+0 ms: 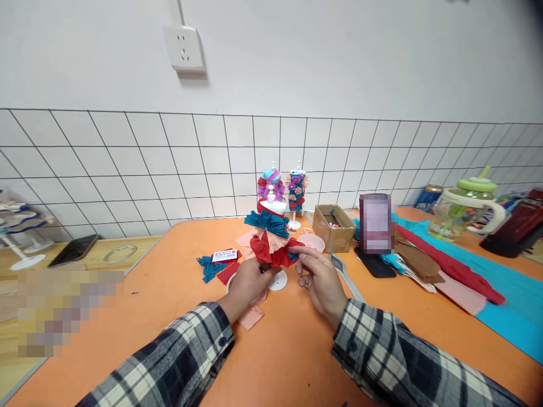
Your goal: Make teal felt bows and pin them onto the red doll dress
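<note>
A small white mannequin (272, 207) stands upright on a round white base (278, 280). It wears layered crepe-paper ruffles: a blue ruffle (271, 223), a pale pink layer (270, 239) and a red ruffle (283, 252) at the bottom. My left hand (250, 285) is closed on the mannequin's lower part, just under the red ruffle; its fingertips are partly hidden. On the other side, my right hand (318, 277) has its index finger stretched to the ruffle's right edge, thumb apart, other fingers loosely bent.
Behind stand two more dressed mannequins (297, 192). Paper scraps (210, 268) and a small box (224, 256) lie left. To the right are a pink dish (313, 242), a cardboard box (335, 232), a phone (376, 223), crepe sheets (453, 265) and a jug (456, 212).
</note>
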A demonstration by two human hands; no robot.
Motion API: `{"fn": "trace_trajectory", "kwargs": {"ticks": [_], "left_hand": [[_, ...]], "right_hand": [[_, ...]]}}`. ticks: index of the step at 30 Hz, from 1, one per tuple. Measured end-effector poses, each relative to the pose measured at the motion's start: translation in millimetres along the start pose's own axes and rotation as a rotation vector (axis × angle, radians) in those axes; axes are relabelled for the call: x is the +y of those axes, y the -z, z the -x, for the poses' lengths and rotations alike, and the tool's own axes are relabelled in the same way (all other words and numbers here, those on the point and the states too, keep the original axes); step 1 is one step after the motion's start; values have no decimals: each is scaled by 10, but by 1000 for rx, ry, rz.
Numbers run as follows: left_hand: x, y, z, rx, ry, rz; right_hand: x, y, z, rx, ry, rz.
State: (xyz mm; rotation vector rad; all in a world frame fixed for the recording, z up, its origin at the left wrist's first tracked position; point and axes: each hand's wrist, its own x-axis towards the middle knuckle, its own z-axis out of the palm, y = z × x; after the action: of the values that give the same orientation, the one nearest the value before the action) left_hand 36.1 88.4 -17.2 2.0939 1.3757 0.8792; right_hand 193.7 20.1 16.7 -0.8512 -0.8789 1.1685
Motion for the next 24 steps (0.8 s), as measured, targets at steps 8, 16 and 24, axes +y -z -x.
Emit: {"fn": "trace_trajectory", "kwargs": {"ticks": [8, 16, 24], "left_hand": [[-9, 0, 4, -7, -6, -23], [-9, 16, 2, 13, 15, -87], [-54, 27, -173, 24, -6, -172]], "right_hand": [[62, 6, -5, 6, -7, 47], [44, 192, 164, 32, -189, 228], [-189, 678, 45, -213, 215, 1335]]}}
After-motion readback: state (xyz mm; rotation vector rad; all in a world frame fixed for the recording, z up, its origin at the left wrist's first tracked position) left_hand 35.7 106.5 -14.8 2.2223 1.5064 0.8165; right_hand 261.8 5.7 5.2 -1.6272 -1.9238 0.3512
